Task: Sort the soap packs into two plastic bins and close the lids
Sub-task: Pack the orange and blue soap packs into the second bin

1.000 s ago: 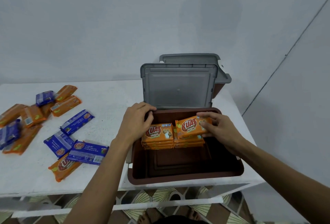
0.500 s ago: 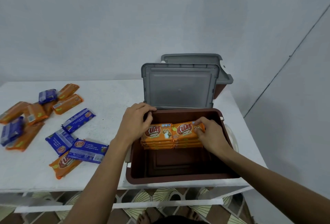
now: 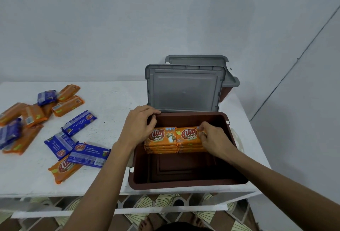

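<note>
Hands in open brown bin (image 3: 184, 184): left hand (image 3: 139, 129) grips left orange stack (image 3: 161, 139), right hand (image 3: 213, 138) pinches right orange stack (image 3: 187, 137).

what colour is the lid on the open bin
Grey lid, raised behind the brown bin; clearest in the head view.

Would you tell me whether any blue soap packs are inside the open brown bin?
No, the brown bin holds only stacked orange packs; the blue packs lie on the table.
</note>
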Action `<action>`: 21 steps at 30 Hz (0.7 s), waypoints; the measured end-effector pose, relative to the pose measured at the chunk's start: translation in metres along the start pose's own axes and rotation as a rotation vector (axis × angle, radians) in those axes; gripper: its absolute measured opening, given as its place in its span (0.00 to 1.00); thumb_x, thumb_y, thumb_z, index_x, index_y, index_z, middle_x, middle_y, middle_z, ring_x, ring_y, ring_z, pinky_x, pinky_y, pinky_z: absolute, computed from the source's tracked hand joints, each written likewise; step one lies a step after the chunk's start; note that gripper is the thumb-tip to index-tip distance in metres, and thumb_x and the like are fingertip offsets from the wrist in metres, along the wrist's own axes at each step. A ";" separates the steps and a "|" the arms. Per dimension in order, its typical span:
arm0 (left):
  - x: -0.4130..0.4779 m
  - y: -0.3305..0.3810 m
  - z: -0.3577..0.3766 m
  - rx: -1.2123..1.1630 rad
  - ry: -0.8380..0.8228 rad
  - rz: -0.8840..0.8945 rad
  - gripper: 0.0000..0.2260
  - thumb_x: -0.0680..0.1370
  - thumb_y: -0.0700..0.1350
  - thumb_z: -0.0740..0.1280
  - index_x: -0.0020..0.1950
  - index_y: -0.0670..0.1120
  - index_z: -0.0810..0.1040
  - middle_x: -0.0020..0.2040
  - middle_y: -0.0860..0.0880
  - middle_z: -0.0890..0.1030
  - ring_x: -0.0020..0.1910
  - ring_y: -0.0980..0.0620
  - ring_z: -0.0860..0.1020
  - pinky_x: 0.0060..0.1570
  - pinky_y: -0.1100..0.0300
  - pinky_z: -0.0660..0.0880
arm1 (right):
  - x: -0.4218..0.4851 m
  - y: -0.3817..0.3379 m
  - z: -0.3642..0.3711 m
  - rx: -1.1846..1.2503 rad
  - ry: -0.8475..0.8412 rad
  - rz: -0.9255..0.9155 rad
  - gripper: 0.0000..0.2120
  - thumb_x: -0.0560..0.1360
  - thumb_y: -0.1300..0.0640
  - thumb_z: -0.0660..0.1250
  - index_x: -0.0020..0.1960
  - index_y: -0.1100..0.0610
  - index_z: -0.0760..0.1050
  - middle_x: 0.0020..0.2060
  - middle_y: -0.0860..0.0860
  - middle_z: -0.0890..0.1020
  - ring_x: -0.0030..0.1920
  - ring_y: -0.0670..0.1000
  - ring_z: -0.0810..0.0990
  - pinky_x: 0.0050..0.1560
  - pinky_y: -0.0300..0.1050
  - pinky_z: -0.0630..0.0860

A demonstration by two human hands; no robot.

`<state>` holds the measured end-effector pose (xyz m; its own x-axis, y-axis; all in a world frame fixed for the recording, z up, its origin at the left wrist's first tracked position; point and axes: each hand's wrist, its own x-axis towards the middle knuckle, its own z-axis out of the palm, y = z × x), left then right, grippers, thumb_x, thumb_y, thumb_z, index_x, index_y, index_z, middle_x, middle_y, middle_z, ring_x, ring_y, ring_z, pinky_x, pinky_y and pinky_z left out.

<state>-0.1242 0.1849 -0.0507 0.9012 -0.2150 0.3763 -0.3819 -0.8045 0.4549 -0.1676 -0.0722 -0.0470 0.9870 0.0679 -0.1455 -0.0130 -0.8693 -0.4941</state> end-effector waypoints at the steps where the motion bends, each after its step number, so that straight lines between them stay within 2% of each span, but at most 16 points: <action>1: -0.001 0.000 -0.001 0.002 -0.001 -0.001 0.10 0.78 0.43 0.65 0.56 0.49 0.82 0.53 0.52 0.82 0.52 0.53 0.77 0.54 0.55 0.74 | 0.000 -0.002 -0.003 -0.029 -0.003 -0.004 0.12 0.82 0.53 0.60 0.63 0.55 0.70 0.60 0.54 0.79 0.56 0.52 0.80 0.51 0.41 0.78; 6: -0.003 0.001 -0.002 0.024 0.023 0.015 0.11 0.77 0.39 0.66 0.56 0.48 0.83 0.53 0.51 0.81 0.53 0.52 0.75 0.54 0.59 0.71 | 0.002 -0.015 -0.017 -0.144 0.030 -0.068 0.10 0.81 0.52 0.61 0.58 0.55 0.72 0.54 0.53 0.82 0.49 0.50 0.81 0.49 0.43 0.81; 10: -0.007 -0.002 -0.005 0.001 0.022 -0.019 0.11 0.78 0.40 0.65 0.57 0.47 0.82 0.54 0.51 0.80 0.55 0.52 0.74 0.55 0.60 0.71 | 0.006 -0.037 -0.027 -0.168 0.079 -0.174 0.09 0.80 0.51 0.62 0.57 0.53 0.75 0.50 0.51 0.83 0.47 0.49 0.81 0.43 0.43 0.79; 14: -0.012 -0.010 -0.016 -0.033 -0.016 -0.046 0.10 0.79 0.42 0.64 0.57 0.49 0.82 0.56 0.53 0.79 0.56 0.55 0.75 0.55 0.64 0.68 | 0.017 -0.068 -0.030 -0.157 0.119 -0.283 0.09 0.80 0.50 0.61 0.55 0.52 0.76 0.46 0.50 0.83 0.47 0.53 0.81 0.44 0.48 0.79; 21: -0.036 -0.059 -0.065 -0.001 0.016 -0.273 0.11 0.81 0.47 0.62 0.58 0.52 0.81 0.56 0.54 0.80 0.48 0.61 0.76 0.49 0.63 0.72 | 0.055 -0.144 -0.012 -0.105 0.065 -0.402 0.10 0.79 0.48 0.59 0.55 0.50 0.76 0.47 0.50 0.84 0.46 0.54 0.82 0.46 0.51 0.80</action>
<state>-0.1476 0.2759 -0.0386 0.9675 0.0183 0.2521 -0.1255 -0.8310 0.5419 -0.1096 0.0513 0.0265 0.9184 0.3836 0.0968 0.3879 -0.8253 -0.4103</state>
